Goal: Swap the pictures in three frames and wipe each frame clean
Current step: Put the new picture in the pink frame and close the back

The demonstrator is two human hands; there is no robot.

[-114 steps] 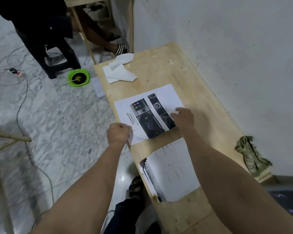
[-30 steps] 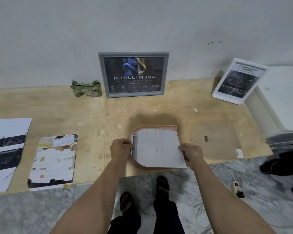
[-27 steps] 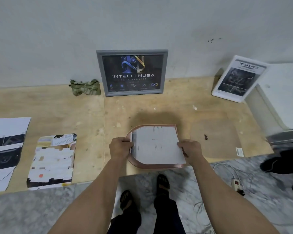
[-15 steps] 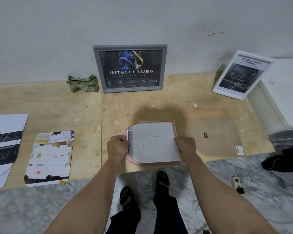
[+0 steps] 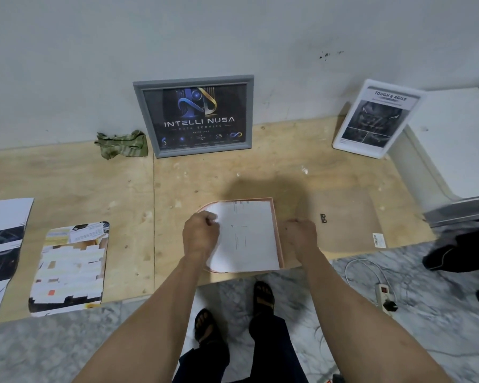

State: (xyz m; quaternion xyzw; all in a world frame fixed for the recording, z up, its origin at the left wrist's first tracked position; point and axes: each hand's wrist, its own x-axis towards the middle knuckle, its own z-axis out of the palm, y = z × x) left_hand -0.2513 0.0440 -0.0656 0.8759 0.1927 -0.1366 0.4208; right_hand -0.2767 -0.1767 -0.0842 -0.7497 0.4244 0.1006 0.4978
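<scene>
Plain grey wall behind, and a plywood counter running along it with marble floor under my feet. On my feed the pink frame with one rounded side lies flat near the front edge of the counter, face down I think, with a white sheet laid over its back, printed side down so only faint lines show through. The left hand sits on the sheet's left edge, over the frame's rounded side, fingers curled in a closed grip pinching the paper's edge. The right hand is just off the frame's straight right side, fingers curled down too, but I honestly can't tell if that grip actually has hold of the frame edge or the sheet or is just resting next to it. So the frame and sheet sit right between the two hands. Leaning on the wall behind: a grey frame with a dark "INTELLI NUSA" print, a crumpled green cloth just beside it on the left, and a white frame reading "TOUGH & AGILE" over on the right. A brown backing board lies flat just right of the right hand, and two loose prints lie on the left end of the counter.
</scene>
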